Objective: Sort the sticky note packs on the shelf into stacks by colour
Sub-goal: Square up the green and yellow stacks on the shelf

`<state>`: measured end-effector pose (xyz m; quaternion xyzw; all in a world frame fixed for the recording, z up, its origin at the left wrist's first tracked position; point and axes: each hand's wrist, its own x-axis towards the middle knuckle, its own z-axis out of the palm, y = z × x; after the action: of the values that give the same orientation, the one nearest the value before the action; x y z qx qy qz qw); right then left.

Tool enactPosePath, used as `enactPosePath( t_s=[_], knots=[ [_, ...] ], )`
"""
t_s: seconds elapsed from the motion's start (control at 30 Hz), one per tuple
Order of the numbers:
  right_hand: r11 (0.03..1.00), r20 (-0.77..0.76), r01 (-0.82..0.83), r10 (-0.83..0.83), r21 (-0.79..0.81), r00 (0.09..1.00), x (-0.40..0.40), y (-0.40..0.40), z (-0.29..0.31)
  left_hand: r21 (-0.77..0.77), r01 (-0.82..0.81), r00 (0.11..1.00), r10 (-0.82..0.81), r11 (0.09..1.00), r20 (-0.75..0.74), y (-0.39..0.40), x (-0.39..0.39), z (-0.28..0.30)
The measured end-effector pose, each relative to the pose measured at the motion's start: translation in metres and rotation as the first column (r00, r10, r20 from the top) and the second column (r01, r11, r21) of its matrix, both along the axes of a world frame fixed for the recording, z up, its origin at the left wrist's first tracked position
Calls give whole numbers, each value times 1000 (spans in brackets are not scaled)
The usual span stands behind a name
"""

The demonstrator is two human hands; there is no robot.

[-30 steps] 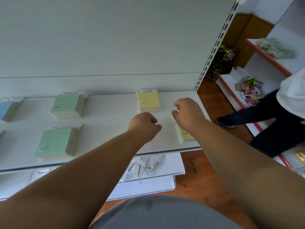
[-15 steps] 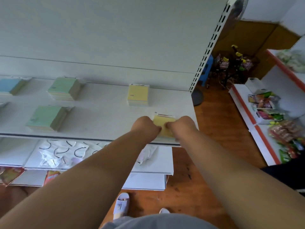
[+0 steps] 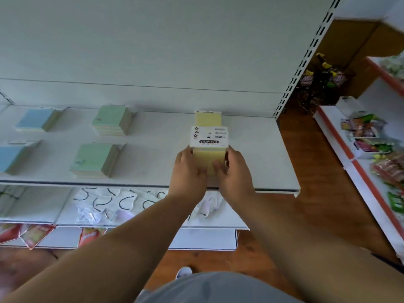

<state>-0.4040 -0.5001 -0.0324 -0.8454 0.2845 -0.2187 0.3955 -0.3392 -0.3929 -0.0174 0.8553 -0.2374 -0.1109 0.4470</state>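
Both hands hold one yellow pack (image 3: 208,159) between them, over the front half of the shelf (image 3: 258,154). Left hand (image 3: 188,171) grips its left edge, fingers (image 3: 184,155) curled along the side; right hand (image 3: 235,171) grips the right edge, thumb laid across the top face. The pack's white header card, printed "STICKY NOTE", points toward the back panel (image 3: 153,51). Whether the pack rests on the shelf or hangs just above it cannot be told.

Yellow stack (image 3: 208,118) sits at the back edge, directly behind the held pack, the card overlapping its near end in view.

Left of the hands: two green stacks, rear one (image 3: 110,120) and front one (image 3: 96,159), then two blue stacks, rear (image 3: 36,119) and front (image 3: 9,155), the latter cut by the frame edge. Bare shelf lies between the green stacks and the hands.

Right of the held pack: open shelf out to the right end, bounded at the back corner by the slotted upright (image 3: 306,60).

Front lip of the shelf runs just under both wrists. Lower shelf (image 3: 43,206) below carries clear bags (image 3: 113,204).
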Motion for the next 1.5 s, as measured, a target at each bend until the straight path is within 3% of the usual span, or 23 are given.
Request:
enactPosePath(
  t_s=[0.07,0.17,0.27,0.6,0.67,0.77,0.9,1.03,1.23,1.5],
  knots=[
    [999,-15,49,-49,7,999,1,6,-8,-10,40,997,-41,999,-59,3,-1,-6],
    [993,37,114,-113,-28,993,1,11,-11,-47,62,998,-63,997,-28,7,6,-7],
    [990,7,122,-122,-73,993,1,14,-16,34,78,997,-79,996,15,13,13,-10],
    [982,9,166,-165,-91,986,-4,15,-18,-82,-7,998,2,997,-63,20,23,-12],
    [982,-41,168,-172,-86,984,-1,13,-11,-69,-10,999,6,998,-50,16,30,-8],
    [980,-165,152,-173,-131,971,3,6,5,117,63,998,-64,991,5,10,42,4],
    [982,-395,181,-148,47,907,14,-6,22,312,175,969,-107,934,-224,0,59,16],
    [975,-538,199,-117,97,835,26,-19,25,395,242,943,-120,886,-310,-11,67,14],
    [983,-545,180,-134,31,827,29,-20,21,366,161,963,-65,917,-261,-13,64,9],
    [986,-584,165,-140,-9,800,30,-18,24,357,179,956,-76,917,-284,-12,63,9]
  ],
)
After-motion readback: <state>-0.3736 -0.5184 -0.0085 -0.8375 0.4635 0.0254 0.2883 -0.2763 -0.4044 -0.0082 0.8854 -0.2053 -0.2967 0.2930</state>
